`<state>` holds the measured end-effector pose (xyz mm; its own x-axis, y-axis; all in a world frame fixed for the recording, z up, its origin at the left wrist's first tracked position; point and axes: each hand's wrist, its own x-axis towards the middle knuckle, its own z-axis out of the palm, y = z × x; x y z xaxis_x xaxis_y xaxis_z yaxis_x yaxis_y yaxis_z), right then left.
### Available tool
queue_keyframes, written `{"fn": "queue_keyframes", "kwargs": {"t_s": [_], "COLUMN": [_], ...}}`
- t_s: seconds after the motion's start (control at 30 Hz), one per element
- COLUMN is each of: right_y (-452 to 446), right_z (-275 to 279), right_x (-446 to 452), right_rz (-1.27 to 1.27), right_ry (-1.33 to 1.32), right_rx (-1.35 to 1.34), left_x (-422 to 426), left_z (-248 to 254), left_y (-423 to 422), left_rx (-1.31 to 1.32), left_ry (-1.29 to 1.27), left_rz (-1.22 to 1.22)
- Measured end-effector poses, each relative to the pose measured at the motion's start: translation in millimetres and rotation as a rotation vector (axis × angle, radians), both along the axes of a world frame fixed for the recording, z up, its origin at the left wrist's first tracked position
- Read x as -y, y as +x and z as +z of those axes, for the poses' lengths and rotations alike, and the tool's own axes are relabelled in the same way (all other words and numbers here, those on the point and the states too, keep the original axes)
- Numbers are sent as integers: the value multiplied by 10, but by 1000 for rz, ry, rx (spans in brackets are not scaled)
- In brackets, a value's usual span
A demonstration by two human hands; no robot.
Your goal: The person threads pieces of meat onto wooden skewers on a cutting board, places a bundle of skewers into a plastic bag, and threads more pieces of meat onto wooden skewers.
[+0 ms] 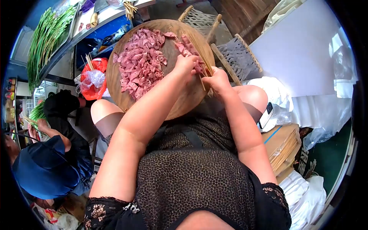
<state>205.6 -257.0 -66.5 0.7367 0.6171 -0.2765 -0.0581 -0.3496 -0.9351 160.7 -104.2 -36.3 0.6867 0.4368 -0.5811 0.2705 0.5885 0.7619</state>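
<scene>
A heap of pink raw meat pieces (140, 61) covers the left part of a round wooden board (168, 107) that stands in front of my knees. On the board's right side lie meat skewers (186, 46) beside a bundle of bare bamboo skewers (199, 46). My left hand (186, 64) is closed at the meat on a skewer; its fingertips are partly hidden. Closed around the lower end of a bamboo skewer, my right hand (218, 80) is at the board's right edge, beside the ends of the bundle.
Two woven stools (237, 57) stand beyond the board at right. A red bag (94, 78) with sticks is at left. Green stalks (50, 38) lie on a side table. Another person in a blue cap (42, 161) holds greens. A phone (266, 115) lies by my right thigh, near packed skewers (285, 151).
</scene>
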Motion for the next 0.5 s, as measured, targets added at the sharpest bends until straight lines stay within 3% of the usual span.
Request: {"fn": "queue_keyframes", "kwargs": {"t_s": [0.2, 0.3, 0.4, 0.47, 0.5], "right_y": [123, 140, 115, 6, -13], "right_z": [167, 93, 26, 338, 328], "right_x": [-46, -22, 23, 10, 14], "right_rz": [-23, 4, 0, 28, 32], "right_ry": [-118, -171, -171, -280, -280], "right_rx": [132, 181, 300, 387, 385], "left_x": [-36, -212, -563, -879, -918], "left_z": [91, 191, -46, -165, 83], "left_y": [79, -147, -258, -284, -310], "left_rx": [141, 52, -21, 86, 84], "left_ry": [-46, 43, 323, 997, 1302], "left_rz": [-34, -214, -210, -189, -180]}}
